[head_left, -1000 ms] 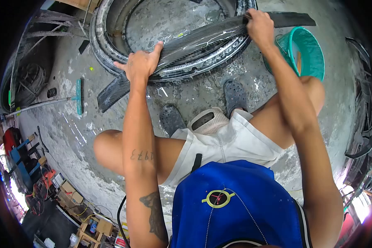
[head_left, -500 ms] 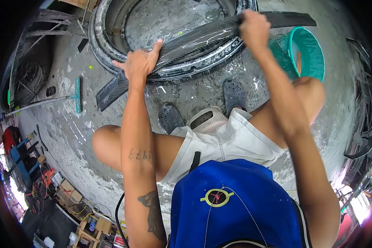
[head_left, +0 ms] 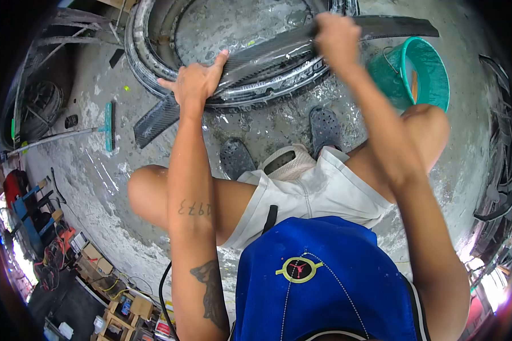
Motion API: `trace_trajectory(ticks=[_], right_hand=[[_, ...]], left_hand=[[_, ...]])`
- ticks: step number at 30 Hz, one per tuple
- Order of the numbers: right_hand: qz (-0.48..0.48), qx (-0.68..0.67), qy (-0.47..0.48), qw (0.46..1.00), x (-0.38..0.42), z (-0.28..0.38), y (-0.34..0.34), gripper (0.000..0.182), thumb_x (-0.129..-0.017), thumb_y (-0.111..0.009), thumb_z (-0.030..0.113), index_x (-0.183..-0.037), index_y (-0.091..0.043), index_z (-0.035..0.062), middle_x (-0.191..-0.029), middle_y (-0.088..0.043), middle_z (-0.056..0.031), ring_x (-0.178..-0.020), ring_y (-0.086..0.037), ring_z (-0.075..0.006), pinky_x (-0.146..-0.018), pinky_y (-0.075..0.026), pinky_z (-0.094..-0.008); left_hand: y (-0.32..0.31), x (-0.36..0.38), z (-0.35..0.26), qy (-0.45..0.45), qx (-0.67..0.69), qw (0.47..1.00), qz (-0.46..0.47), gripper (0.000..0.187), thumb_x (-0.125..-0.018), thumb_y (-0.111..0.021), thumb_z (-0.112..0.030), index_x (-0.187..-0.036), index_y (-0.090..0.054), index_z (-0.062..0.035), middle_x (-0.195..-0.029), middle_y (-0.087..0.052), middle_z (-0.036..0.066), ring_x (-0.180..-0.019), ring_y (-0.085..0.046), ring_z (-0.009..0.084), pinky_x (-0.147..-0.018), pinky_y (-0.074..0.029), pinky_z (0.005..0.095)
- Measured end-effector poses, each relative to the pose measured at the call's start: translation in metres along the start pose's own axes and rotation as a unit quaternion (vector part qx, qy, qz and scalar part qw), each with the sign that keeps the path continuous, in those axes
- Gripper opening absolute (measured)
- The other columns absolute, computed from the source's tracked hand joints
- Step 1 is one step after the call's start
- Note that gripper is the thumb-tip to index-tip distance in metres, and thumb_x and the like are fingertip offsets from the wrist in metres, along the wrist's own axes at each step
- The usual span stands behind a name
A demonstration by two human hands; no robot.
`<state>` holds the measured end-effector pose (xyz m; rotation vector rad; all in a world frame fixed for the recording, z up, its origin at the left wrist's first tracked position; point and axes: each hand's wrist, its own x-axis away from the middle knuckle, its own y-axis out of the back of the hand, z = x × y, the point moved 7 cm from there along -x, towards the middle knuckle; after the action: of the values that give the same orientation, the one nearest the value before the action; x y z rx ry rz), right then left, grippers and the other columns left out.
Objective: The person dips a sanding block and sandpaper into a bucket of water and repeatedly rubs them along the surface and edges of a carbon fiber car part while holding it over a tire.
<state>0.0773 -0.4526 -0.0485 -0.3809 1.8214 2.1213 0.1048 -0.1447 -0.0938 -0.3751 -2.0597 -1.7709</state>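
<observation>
A squeegee (head_left: 107, 126) lies on the wet floor (head_left: 96, 182) at left. The left hand (head_left: 194, 84) presses flat, fingers apart, pinning the long carbon-fibre strip (head_left: 256, 57) across the tyre (head_left: 153, 68), which props it up. The right hand (head_left: 337, 35), its grip closed on the strip, bears down beside the teal bucket (head_left: 421, 71).

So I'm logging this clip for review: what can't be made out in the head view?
- Right hand: motion-blurred; whatever it holds against the carbon-fibre strip is hidden under it.
- Tyre: its far side is cut off by the top edge.
- Teal bucket: contents unclear, only a brownish streak inside.
- Left hand covers the strip beneath it.
- Workshop clutter at lower left: too small and distorted.
</observation>
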Motion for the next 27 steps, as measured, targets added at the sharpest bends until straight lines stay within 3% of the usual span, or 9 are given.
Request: trace_trajectory(ticks=[4,7,10,12,15,19,22,25,27], right_hand=[[-0.047,-0.220,0.108,0.968,0.032,0.147,-0.021,0.012,-0.081,-0.059,0.008,-0.088,-0.068,0.0110,-0.089,-0.069,-0.0101,-0.092,-0.065,-0.0331,-0.079,-0.046,-0.0499],[0.057,-0.123,0.171,0.976,0.016,0.100,-0.022,0.014,-0.077,-0.063,0.004,-0.088,-0.068,0.0101,-0.084,-0.067,-0.0109,-0.090,-0.066,-0.0324,-0.081,-0.051,-0.0467],[0.069,-0.012,0.057,0.996,-0.009,-0.027,0.002,0.017,-0.082,-0.061,0.006,-0.096,-0.071,0.0094,-0.095,-0.072,-0.0118,-0.093,-0.067,-0.0334,-0.083,-0.053,-0.0444],[-0.021,0.017,0.028,0.999,-0.009,-0.060,-0.005,0.015,-0.083,-0.059,0.008,-0.092,-0.070,0.0098,-0.091,-0.071,-0.0110,-0.090,-0.066,-0.0344,-0.079,-0.051,-0.0481],[0.041,0.013,0.001,0.999,0.005,0.035,-0.009,0.015,-0.080,-0.057,0.006,-0.086,-0.070,0.0109,-0.084,-0.068,-0.0113,-0.086,-0.065,-0.0349,-0.072,-0.048,-0.0507],[-0.078,-0.261,0.133,0.953,0.035,0.158,-0.009,0.014,-0.077,-0.060,0.003,-0.087,-0.068,0.0096,-0.083,-0.066,-0.0104,-0.086,-0.064,-0.0341,-0.076,-0.048,-0.0486],[0.062,-0.106,0.147,0.981,0.014,0.091,-0.022,0.020,-0.073,-0.064,0.003,-0.090,-0.068,0.0102,-0.090,-0.069,-0.0104,-0.092,-0.065,-0.0326,-0.079,-0.051,-0.0473],[0.023,-0.043,0.034,0.998,-0.011,-0.050,-0.005,0.021,-0.075,-0.062,0.006,-0.095,-0.069,0.0078,-0.088,-0.068,-0.0141,-0.086,-0.064,-0.0375,-0.078,-0.052,-0.0505],[-0.002,-0.027,0.023,0.999,-0.007,-0.043,-0.006,0.022,-0.076,-0.061,0.007,-0.096,-0.070,0.0085,-0.088,-0.068,-0.0144,-0.085,-0.064,-0.0375,-0.077,-0.051,-0.0509]], left_hand=[[0.005,0.004,-0.002,0.000,0.020,1.000,-0.020,0.102,-0.086,-0.034,-0.086,-0.123,-0.070,0.0015,-0.135,-0.061,0.027,-0.141,-0.045,0.0367,-0.118,0.007,0.0689],[0.003,0.004,-0.003,-0.006,0.023,1.000,-0.009,0.102,-0.086,-0.033,-0.086,-0.122,-0.071,0.0012,-0.135,-0.061,0.027,-0.141,-0.045,0.0370,-0.117,0.007,0.0696],[-0.001,-0.005,0.000,-0.008,0.016,1.000,-0.009,0.102,-0.085,-0.033,-0.086,-0.120,-0.072,0.0010,-0.134,-0.061,0.027,-0.140,-0.045,0.0378,-0.117,0.007,0.0705],[0.001,-0.004,-0.001,-0.016,0.014,1.000,-0.008,0.102,-0.085,-0.032,-0.087,-0.119,-0.073,0.0014,-0.131,-0.063,0.028,-0.139,-0.046,0.0391,-0.117,0.006,0.0703],[0.004,-0.003,-0.002,-0.003,0.004,1.000,0.006,0.103,-0.085,-0.032,-0.087,-0.119,-0.072,0.0012,-0.130,-0.063,0.028,-0.139,-0.047,0.0392,-0.117,0.006,0.0697],[0.006,0.000,-0.002,-0.021,0.016,0.998,-0.051,0.102,-0.085,-0.031,-0.087,-0.119,-0.073,0.0000,-0.132,-0.063,0.026,-0.140,-0.046,0.0376,-0.118,0.006,0.0691],[0.006,0.002,-0.003,-0.022,0.021,0.999,-0.019,0.102,-0.086,-0.030,-0.086,-0.120,-0.072,-0.0003,-0.133,-0.063,0.026,-0.140,-0.046,0.0375,-0.117,0.007,0.0700],[0.000,-0.002,0.000,-0.006,-0.002,1.000,-0.002,0.103,-0.085,-0.030,-0.087,-0.121,-0.072,0.0003,-0.132,-0.063,0.027,-0.139,-0.047,0.0384,-0.116,0.006,0.0710],[0.000,-0.006,-0.001,-0.011,0.001,1.000,-0.013,0.104,-0.085,-0.030,-0.087,-0.120,-0.072,0.0012,-0.131,-0.063,0.028,-0.138,-0.048,0.0390,-0.116,0.006,0.0714]])
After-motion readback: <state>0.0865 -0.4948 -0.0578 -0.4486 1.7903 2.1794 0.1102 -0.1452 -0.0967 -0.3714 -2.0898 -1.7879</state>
